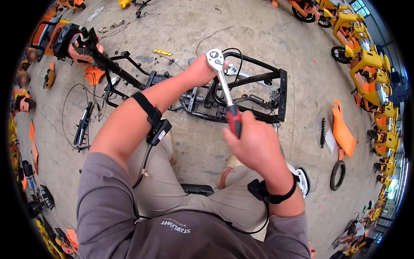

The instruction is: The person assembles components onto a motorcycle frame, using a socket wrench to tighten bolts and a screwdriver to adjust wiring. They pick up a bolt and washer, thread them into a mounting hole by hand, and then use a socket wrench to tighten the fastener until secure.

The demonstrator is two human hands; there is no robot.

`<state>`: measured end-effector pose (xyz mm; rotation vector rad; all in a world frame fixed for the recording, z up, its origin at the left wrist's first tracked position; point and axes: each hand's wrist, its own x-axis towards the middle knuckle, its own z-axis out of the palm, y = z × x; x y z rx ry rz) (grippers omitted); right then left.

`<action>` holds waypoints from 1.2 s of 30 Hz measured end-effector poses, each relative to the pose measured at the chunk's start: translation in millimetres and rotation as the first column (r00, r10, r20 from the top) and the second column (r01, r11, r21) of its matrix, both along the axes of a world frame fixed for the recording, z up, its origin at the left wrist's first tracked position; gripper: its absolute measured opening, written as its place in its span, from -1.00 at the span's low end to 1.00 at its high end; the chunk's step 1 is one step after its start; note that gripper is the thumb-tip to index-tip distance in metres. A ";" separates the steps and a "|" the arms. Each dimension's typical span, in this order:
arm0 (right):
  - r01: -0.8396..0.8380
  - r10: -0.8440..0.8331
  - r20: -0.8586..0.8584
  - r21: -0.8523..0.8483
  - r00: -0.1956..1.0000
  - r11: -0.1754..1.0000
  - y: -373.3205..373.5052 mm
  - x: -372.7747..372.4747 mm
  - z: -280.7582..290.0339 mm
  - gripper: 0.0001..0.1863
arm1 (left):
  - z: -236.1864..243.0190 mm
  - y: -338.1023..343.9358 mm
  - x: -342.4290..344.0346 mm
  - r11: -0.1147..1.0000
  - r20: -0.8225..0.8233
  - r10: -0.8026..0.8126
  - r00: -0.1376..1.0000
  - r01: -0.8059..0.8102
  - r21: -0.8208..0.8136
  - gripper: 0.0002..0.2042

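One right hand [256, 140] grips one ratchet [224, 86] (left [202, 71] apparently touching it).

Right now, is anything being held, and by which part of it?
A ratchet wrench: the right hand grips its red-and-black handle. The left hand is at the ratchet head; whether it grips there cannot be told.

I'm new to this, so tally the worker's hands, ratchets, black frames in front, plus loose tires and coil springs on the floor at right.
Hands: 2 (left hand, right hand)
Ratchet: 1
Black frame: 1
Tire: 1
Coil spring: 1
Total: 6
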<state>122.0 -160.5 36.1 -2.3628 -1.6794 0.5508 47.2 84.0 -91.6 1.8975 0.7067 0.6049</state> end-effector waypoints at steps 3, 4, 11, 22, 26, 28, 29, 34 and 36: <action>-0.075 0.073 0.050 0.039 0.996 0.996 3.3 13.5 -9.7 -0.61 | -0.6 -1.1 1.2 0.999 0.014 -0.033 0.999 0.034 -0.025 -0.66; -0.063 0.061 0.030 0.047 0.998 0.997 6.6 27.6 -4.8 -0.63 | -3.2 1.8 -0.6 1.000 0.003 -0.015 1.000 0.015 -0.027 -0.66; 0.103 -0.135 0.084 0.309 0.987 0.946 18.4 111.5 -1.6 -0.70 | 23.0 -7.2 4.6 0.983 -0.094 -0.115 0.989 0.100 -0.155 -0.85; 0.162 -0.173 0.054 0.167 0.983 0.973 9.8 44.0 10.9 -0.68 | 12.1 -1.9 -12.9 0.993 0.067 0.031 0.997 -0.024 -0.113 -0.73; 0.197 -0.200 -0.026 0.336 0.980 0.921 17.7 101.0 -1.3 -0.68 | 7.8 2.8 -9.7 0.979 0.089 -0.015 0.996 0.032 -0.202 -0.80; 0.205 -0.205 -0.039 0.373 0.978 0.905 19.0 107.8 -6.3 -0.67 | 8.9 3.9 -6.2 0.979 0.058 -0.024 0.998 0.035 -0.202 -0.79; 0.166 -0.182 0.007 0.378 0.983 0.911 18.9 107.8 -8.7 -0.68 | 9.3 5.4 -5.4 0.980 0.051 -0.040 0.998 0.049 -0.193 -0.79; 0.013 -0.044 0.186 0.162 0.982 0.987 3.4 46.4 -5.2 -0.66 | 10.6 3.9 -11.5 0.971 0.087 -0.072 0.994 0.090 -0.223 -0.79; 0.016 -0.023 0.176 0.040 0.984 0.999 -2.2 21.3 -2.2 -0.65 | 14.2 -5.4 -7.4 0.974 0.155 -0.027 0.988 0.060 -0.217 -0.84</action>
